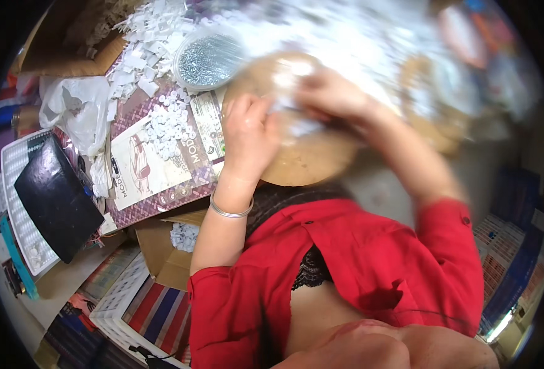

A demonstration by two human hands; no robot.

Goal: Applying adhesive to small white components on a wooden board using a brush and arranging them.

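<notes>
My left hand [251,126] is over the left part of a round brown board [309,161]. Its fingers are curled together, and whatever they hold is hidden. Over the board's right side my right hand [336,95] is smeared by motion, so its fingers cannot be made out. Small white pieces [306,127] lie blurred on the board between the hands. Just beyond the left hand stands a clear round tub [207,61] full of small shiny metal parts. Left of that hand, little white round pieces [164,123] are heaped on a printed cardboard sheet [155,175].
White flat plastic pieces [140,58] are piled beside an open cardboard box [69,46]. A plastic bag [75,111] and a white basket [29,203] under a black curved object [60,197] sit at left. Another box [167,267] stands below the sheet's edge.
</notes>
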